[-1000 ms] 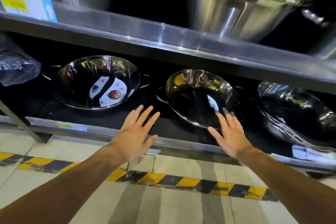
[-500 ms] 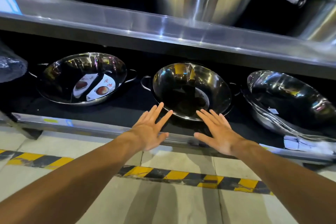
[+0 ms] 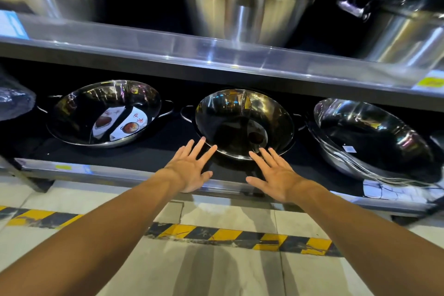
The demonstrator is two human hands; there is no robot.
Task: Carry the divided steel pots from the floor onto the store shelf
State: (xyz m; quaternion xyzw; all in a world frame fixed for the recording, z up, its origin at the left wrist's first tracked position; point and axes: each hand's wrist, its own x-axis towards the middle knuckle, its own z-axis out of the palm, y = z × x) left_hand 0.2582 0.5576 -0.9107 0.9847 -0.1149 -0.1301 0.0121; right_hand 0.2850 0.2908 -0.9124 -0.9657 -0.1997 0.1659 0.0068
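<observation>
Both arms are stretched toward the bottom shelf (image 3: 134,170), the left hand (image 3: 189,170) and the right hand (image 3: 276,175) held flat with fingers spread, nothing grasped in either. The middle divided pot (image 3: 243,122) is seen tilted on the dark shelf surface, its near rim just beyond the fingertips of both hands. A second divided pot (image 3: 105,113) is set to its left and stacked pans (image 3: 374,137) to its right, while yellow-black tape (image 3: 240,238) is laid across the floor below.
</observation>
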